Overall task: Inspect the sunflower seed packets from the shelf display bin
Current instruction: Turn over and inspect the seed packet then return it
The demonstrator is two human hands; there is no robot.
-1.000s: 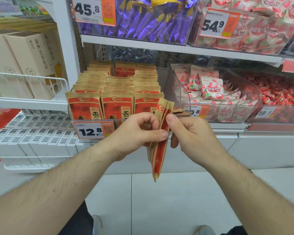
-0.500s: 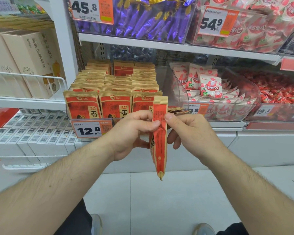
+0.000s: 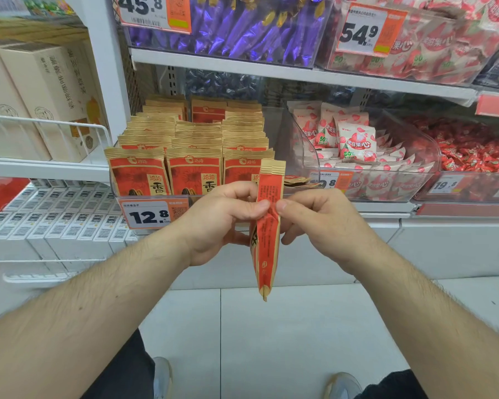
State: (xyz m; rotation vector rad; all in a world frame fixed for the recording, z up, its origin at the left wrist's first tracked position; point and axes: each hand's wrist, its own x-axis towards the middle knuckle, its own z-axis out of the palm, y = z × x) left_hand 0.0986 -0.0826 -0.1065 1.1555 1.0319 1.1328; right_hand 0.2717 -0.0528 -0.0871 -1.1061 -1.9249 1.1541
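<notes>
A small bundle of red and tan sunflower seed packets [image 3: 267, 243] hangs upright and edge-on in front of the shelf. My left hand [image 3: 216, 223] pinches it from the left with thumb and fingers. My right hand [image 3: 320, 223] pinches it from the right at the same height. Behind them the clear display bin [image 3: 274, 116] holds several rows of the same packets [image 3: 193, 156], standing upright. A price tag [image 3: 153, 214] reading 12.8 is fixed to the bin's front.
To the right stand a bin of white and pink snack bags [image 3: 355, 145] and one of red candies [image 3: 473, 148]. Purple sweets [image 3: 242, 30] fill the shelf above. Beige boxes [image 3: 43, 93] sit on a wire shelf at left. White floor tiles [image 3: 271, 341] lie below.
The packets, fanned and tilted a second ago, have been squared into one upright edge-on stack. Both hands stay pinching it at mid-height.
</notes>
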